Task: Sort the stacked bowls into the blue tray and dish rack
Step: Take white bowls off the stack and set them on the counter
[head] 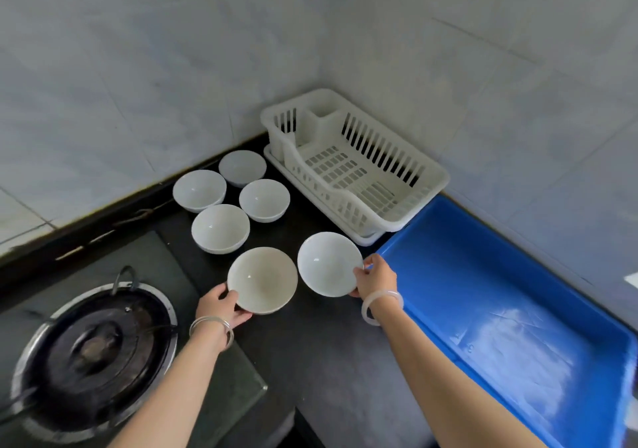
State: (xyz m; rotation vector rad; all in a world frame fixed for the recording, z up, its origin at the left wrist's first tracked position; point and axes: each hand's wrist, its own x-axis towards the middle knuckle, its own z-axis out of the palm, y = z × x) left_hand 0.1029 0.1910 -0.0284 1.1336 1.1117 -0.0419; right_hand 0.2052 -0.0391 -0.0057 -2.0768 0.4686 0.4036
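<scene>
A cream bowl (pixel 262 279) is gripped by the left hand (pixel 221 306); a white bowl (pixel 328 264) is gripped by the right hand (pixel 374 276), beside the blue tray (pixel 518 309).

Six bowls are seen in all. Four bowls (pixel 230 202) are set close together on the counter. One bowl (pixel 262 280) is held by the left hand (pixel 221 306), and one more bowl (pixel 328 264) is held by the right hand (pixel 374 276). One rack (pixel 355 161) is seen. One tray (pixel 511 306) is seen. One burner (pixel 93 354) is seen. Two hands are counted.
</scene>
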